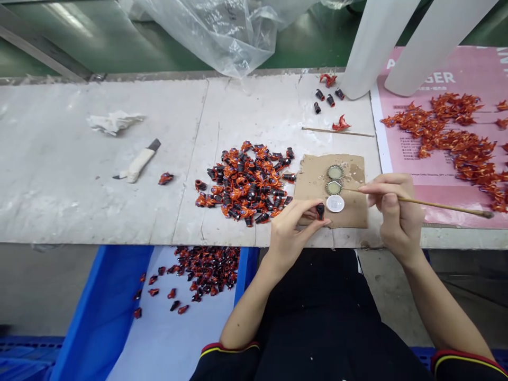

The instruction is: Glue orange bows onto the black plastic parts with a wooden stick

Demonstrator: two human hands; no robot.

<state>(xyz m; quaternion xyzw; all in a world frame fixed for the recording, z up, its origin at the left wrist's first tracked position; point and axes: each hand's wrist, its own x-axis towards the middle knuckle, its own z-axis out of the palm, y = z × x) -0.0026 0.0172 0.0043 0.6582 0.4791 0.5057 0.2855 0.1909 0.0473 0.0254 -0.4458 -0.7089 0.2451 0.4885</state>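
My left hand (291, 226) pinches a small black cylindrical piece (319, 210) at the near edge of a brown cardboard square (355, 211). My right hand (392, 211) is closed on a thin wooden stick (444, 207), whose tip reaches toward two round bottle caps (334, 179) on the cardboard. A white round cap (335, 203) lies just below them. Left of the cardboard sits a heap of orange-and-black small pieces (246, 182).
More orange pieces (456, 137) are spread over a pink sheet (436, 180) at right. A blue bin (103, 312) under the bench holds several pieces. A wrapped knife (138, 163), crumpled tissue (113, 121), another stick (337, 131), a plastic bag (222, 32) and white tubes (373, 47) lie further back.
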